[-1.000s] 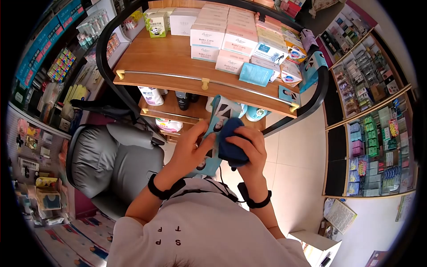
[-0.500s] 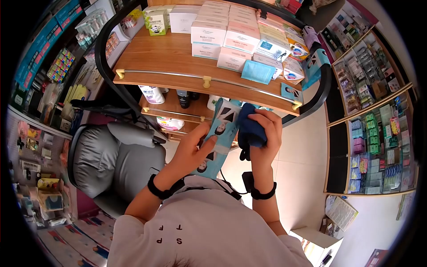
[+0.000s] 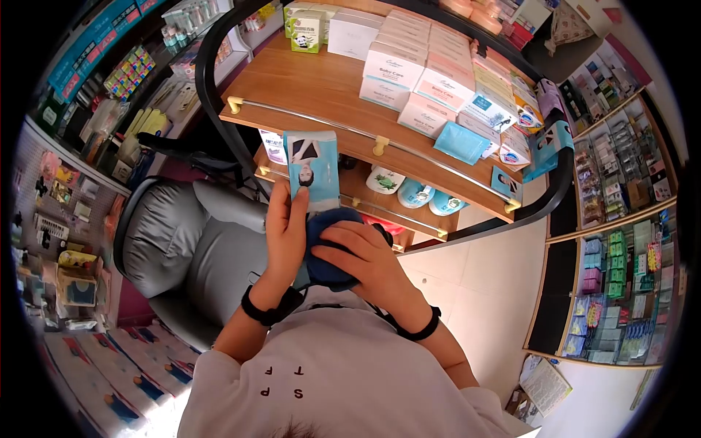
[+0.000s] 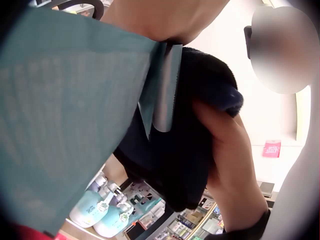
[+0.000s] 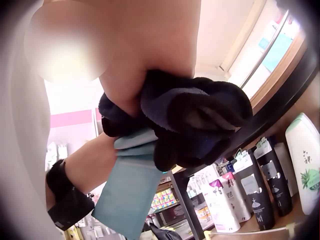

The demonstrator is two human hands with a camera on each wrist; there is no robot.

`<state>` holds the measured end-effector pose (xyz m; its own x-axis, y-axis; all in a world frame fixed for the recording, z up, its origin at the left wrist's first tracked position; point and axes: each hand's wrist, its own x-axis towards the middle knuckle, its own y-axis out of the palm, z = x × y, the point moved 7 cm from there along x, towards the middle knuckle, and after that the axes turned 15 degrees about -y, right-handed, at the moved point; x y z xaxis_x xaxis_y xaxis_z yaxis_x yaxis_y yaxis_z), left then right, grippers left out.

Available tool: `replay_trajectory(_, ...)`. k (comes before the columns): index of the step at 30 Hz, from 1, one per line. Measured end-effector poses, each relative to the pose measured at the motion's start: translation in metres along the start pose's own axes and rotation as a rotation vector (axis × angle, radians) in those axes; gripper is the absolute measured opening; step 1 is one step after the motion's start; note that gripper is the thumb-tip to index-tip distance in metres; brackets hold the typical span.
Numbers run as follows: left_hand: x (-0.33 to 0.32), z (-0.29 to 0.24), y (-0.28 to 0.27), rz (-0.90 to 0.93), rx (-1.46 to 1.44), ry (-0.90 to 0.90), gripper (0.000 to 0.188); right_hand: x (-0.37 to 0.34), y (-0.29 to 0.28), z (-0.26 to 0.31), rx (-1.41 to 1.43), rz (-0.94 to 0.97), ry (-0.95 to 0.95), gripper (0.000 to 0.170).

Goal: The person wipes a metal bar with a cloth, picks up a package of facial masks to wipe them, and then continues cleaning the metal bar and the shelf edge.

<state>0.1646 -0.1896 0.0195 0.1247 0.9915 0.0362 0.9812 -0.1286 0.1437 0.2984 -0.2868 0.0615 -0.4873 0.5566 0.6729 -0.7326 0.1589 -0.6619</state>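
Note:
A light blue sachet (image 3: 326, 179) printed with a person's portrait stands upright in my left hand (image 3: 285, 230), my thumb lying over its printed face. My right hand (image 3: 365, 259) grips a bunched dark blue cloth (image 3: 321, 266) at the sachet's lower end. The left wrist view has the sachet's broad plain side (image 4: 65, 105) up close, with the cloth (image 4: 170, 160) against its folded edge. From the right wrist, the cloth (image 5: 200, 112) appears bunched under my fingers, and the sachet (image 5: 130, 187) sticks out below it.
A wooden shelf unit (image 3: 292, 87) stands ahead, carrying stacked baby care boxes (image 3: 394, 66) and a flat blue packet (image 3: 461, 142). Pump bottles (image 3: 416, 193) are on its lower shelf. A grey armchair (image 3: 226, 255) is at left, a glass display cabinet (image 3: 621, 285) at right.
Both hands have moved left with the sachet and cloth. The sachet now stands more upright, and the cloth has gone from its right side to its lower end. The head view has turned left.

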Motion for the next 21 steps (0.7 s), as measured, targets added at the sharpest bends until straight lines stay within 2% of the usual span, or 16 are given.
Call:
replay_trajectory(4,0.006,-0.004,-0.021,-0.130,-0.123,-0.009,0.015,-0.004,0.026,-0.006,0.082,0.132,-0.088,0.056)
replay_trajectory(6,0.007,-0.009,-0.032,-0.185,-0.147,0.037,0.019,-0.009,0.038,-0.018,0.235,0.218,-0.041,0.060)
replay_trajectory(8,0.011,0.000,-0.051,-0.232,-0.070,0.087,0.020,-0.007,0.031,-0.026,0.292,0.172,-0.034,0.056)
replay_trajectory(12,0.000,-0.003,-0.044,-0.217,-0.115,0.023,0.018,0.029,-0.015,-0.016,0.096,-0.193,-0.080,0.055)
replay_trajectory(15,-0.005,-0.008,-0.026,-0.252,-0.080,0.069,0.018,0.043,0.000,-0.015,0.083,-0.142,-0.123,0.054)
replay_trajectory(18,-0.007,-0.002,-0.035,-0.217,-0.217,0.018,0.020,0.036,0.021,-0.019,0.141,-0.103,-0.109,0.055)
replay_trajectory(20,-0.009,0.004,-0.043,-0.236,-0.180,-0.020,0.022,0.026,0.029,-0.013,0.219,-0.002,-0.097,0.055)
replay_trajectory(21,-0.011,0.000,-0.045,-0.253,-0.183,0.017,0.020,0.020,0.033,-0.013,0.273,0.030,-0.083,0.055)
